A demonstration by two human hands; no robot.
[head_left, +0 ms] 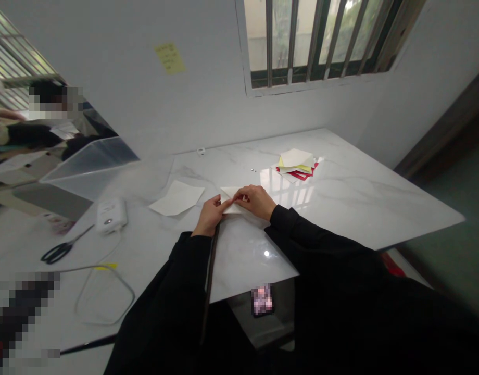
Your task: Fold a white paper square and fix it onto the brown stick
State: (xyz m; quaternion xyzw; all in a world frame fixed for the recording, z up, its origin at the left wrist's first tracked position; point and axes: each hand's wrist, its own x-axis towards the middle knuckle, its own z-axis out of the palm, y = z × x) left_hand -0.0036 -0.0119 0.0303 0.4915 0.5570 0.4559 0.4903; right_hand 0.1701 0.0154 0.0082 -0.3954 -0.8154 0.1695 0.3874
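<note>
Left hand (209, 216) and right hand (257, 202) close their fingers on one folded paper sheet (232, 207) on the worktop (352, 208); one loose sheet (177, 199) lies at 9 o'clock, one paper stack (296, 164) at 2 o'clock.

On the marble table (364, 208), near the middle, a folded paper (230, 200) between the left hand (210, 216) and the right hand (257, 202). Left of the hands, a single paper sheet (177, 199); farther back on the right, a stack of paper (296, 165). Toward the left side, a small electric device (111, 215), and nearer and more left, scissors (58, 251). Behind the table, on the wall, a sticky note (169, 58) and, right of it, a window (313, 41).
</note>
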